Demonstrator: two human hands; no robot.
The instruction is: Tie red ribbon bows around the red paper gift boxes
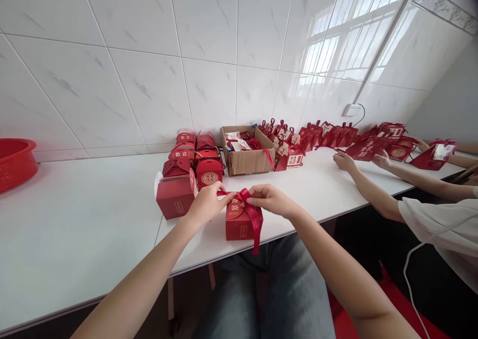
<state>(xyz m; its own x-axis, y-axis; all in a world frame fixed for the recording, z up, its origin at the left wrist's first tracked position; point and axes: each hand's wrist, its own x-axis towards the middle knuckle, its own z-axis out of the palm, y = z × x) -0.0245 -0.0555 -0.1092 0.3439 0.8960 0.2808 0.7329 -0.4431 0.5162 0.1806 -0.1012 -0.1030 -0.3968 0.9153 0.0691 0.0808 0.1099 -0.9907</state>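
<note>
two hands (272,200) pinching glossy red ribbon (257,223), squarish paperboard box (236,231) beneath, smooth white tabletop (93,229)

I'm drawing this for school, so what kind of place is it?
Maybe a small packing workroom, though I can't be sure. There's a long white table, red boxes standing in rows, and one red box with a ribbon near the table's edge.

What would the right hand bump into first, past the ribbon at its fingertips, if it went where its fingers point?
Probably the left hand, facing it over the ribboned box; their exact depths are unclear.
</note>
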